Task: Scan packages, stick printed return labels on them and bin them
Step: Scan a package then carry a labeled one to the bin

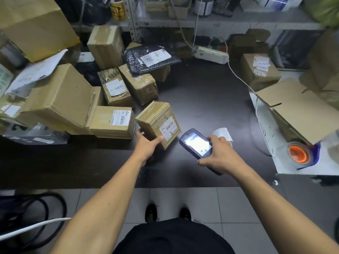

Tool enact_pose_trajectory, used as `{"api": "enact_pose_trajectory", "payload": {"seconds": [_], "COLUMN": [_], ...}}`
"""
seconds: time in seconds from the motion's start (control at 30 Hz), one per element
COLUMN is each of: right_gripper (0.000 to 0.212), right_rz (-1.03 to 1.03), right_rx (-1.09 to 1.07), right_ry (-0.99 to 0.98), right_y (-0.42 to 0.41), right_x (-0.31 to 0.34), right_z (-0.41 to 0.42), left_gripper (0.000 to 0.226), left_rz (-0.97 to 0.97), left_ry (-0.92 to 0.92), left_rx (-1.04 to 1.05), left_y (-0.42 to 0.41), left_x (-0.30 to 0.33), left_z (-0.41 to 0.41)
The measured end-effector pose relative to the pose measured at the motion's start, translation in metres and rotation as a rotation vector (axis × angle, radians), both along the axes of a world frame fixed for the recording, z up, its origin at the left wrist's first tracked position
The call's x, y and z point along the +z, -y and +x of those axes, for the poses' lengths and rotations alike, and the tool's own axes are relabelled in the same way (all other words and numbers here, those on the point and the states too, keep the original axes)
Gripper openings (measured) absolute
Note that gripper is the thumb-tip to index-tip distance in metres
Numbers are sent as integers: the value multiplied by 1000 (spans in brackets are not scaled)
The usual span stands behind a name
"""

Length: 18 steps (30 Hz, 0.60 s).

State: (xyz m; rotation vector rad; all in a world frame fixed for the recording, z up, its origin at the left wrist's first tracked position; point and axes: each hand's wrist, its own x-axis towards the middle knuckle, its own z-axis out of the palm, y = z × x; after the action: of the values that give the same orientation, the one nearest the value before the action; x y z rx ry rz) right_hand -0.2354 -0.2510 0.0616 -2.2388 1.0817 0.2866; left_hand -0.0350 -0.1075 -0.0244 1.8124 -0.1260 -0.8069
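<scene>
Nearest the camera, two bare forearms reach forward over a tiled floor to a dark table [201,99]. The left hand [146,145] is turned thumb-up and grips the near lower corner of a small taped cardboard package [157,121], thumb on its labelled face and fingers curled behind it, the box tilted on the table. Just to its right, the right hand [218,154] is wrapped around a dark blue handheld scanner [195,143], whose lit screen faces up; a white printed slip [223,133] sticks out beyond the fingers. To the right, an orange-cored tape roll [298,153] sits on a white surface beside an open cardboard box [297,109]. To the left, a heap of labelled cartons [113,121] crowds the table edge. Farther back lie a black bubble mailer [152,58], a white power strip [211,55] with trailing cables, and metal shelving [229,22].
</scene>
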Motion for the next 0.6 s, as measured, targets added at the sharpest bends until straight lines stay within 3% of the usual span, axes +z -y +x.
{"api": "enact_pose_trajectory", "payload": {"seconds": [0.27, 0.43, 0.6], "right_gripper": [82, 81, 82], "right_rz": [-4, 33, 80], "right_rx": [-6, -188, -372], "right_ry": [15, 54, 80], "right_y": [1, -8, -28], "right_x": [-1, -33, -72], "right_z": [-2, 1, 11], "left_gripper": [88, 36, 51], "left_rz": [-38, 16, 195], "left_ry": [-66, -65, -36], "left_rx": [15, -68, -102], "left_y": [-2, -6, -19], "left_x": [-7, 5, 7], "left_z": [3, 2, 11]}}
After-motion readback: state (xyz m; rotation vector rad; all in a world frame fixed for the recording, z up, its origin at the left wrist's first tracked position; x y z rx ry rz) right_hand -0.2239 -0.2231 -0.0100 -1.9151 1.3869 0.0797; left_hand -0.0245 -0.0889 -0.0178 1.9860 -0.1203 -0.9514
